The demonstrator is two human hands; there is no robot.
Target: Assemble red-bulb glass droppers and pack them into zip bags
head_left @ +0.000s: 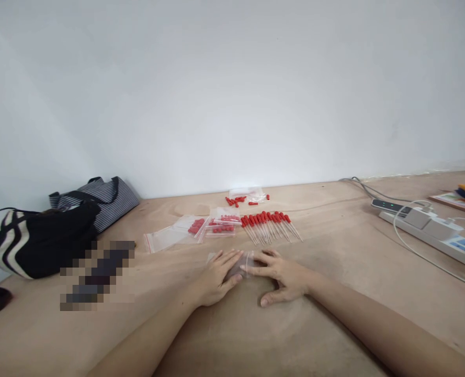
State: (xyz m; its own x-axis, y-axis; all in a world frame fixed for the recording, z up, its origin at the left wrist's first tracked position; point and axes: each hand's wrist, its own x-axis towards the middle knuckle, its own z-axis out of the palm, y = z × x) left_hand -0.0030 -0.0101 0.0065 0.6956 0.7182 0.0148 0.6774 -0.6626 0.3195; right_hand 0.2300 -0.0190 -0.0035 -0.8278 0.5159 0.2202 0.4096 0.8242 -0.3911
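A small clear zip bag (238, 266) lies flat on the wooden table under my hands. My left hand (220, 273) rests on its left part with the fingers stretched out. Spread fingers of my right hand (281, 275) touch the bag's right end, and the thumb sits apart on the table. Just beyond are several glass droppers (271, 226) with red rubber bulbs, laid side by side. Left of them, overlapping zip bags (169, 235) lie with red bulbs (224, 229) in or on them; I cannot tell which for each.
Loose red bulbs (236, 200) and another clear bag (246, 192) lie near the wall. A black bag (52, 241), a striped bag (118, 204) and a pixelated dark item (102, 272) are at left. At right stand a power strip (432, 230) with cables and some booklets (460, 199).
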